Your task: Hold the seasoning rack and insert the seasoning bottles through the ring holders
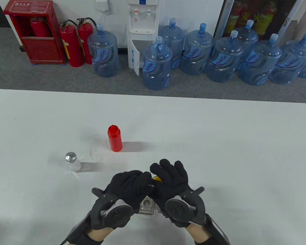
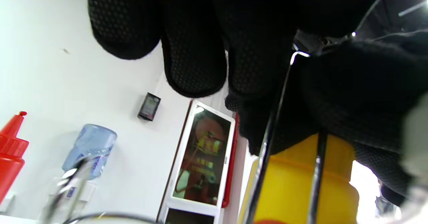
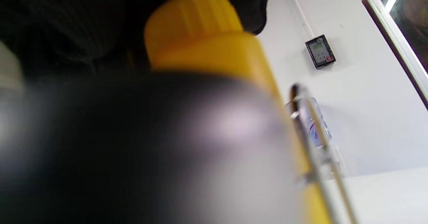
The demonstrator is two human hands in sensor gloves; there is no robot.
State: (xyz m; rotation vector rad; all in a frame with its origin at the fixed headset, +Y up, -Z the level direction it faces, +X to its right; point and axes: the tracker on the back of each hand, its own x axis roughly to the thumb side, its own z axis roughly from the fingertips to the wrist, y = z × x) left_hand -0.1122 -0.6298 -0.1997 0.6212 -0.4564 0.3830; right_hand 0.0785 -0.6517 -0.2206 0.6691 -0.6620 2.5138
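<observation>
Table view: left hand (image 1: pixel 128 187) and right hand (image 1: pixel 170 178) meet fingertip to fingertip over the yellow bottle (image 1: pixel 158 179), fingers curled; actual grip cannot be told. Wire rack (image 2: pixel 267 143) bars run beside the yellow bottle. Red bottle (image 1: pixel 114 138) upright beyond it; shaker (image 1: pixel 72 161) to its left.

Shaker (image 1: pixel 72 161) left of, nearer than squeeze bottle (image 1: pixel 114 138).

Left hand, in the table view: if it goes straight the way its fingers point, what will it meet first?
Probably the right hand: the left hand points right-forward, already close against it over the yellow bottle. Contact unclear.
</observation>
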